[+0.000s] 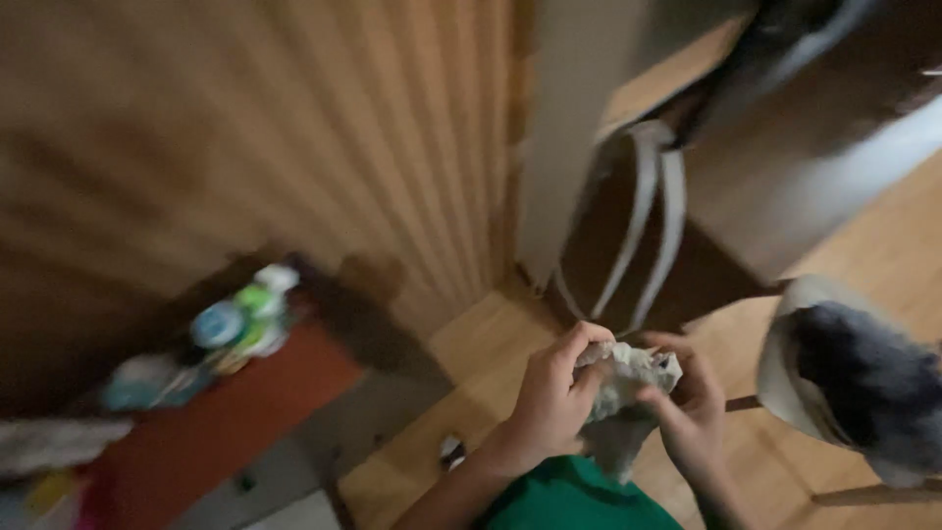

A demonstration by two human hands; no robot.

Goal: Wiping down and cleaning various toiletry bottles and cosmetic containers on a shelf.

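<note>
Just below the dark brown bag with pale looped straps (628, 245) that leans against the wall, a crumpled grey-white cloth (623, 388) is bunched between two bare hands. The left hand (549, 397) is closed on the cloth's left edge, fingers curled over the top of it; the right hand (692, 412) grips its right side, thumb pressed into the folds. A loose tail of the cloth hangs down towards the green sleeve (574, 501) beneath. To the right of the bag a pale round basket holding something dark and fluffy (849, 378) sits on the light wooden floor (461, 353). Far left of the bag, blurred bottles and jars (231, 329) crowd a reddish-brown shelf (226, 422).
</note>
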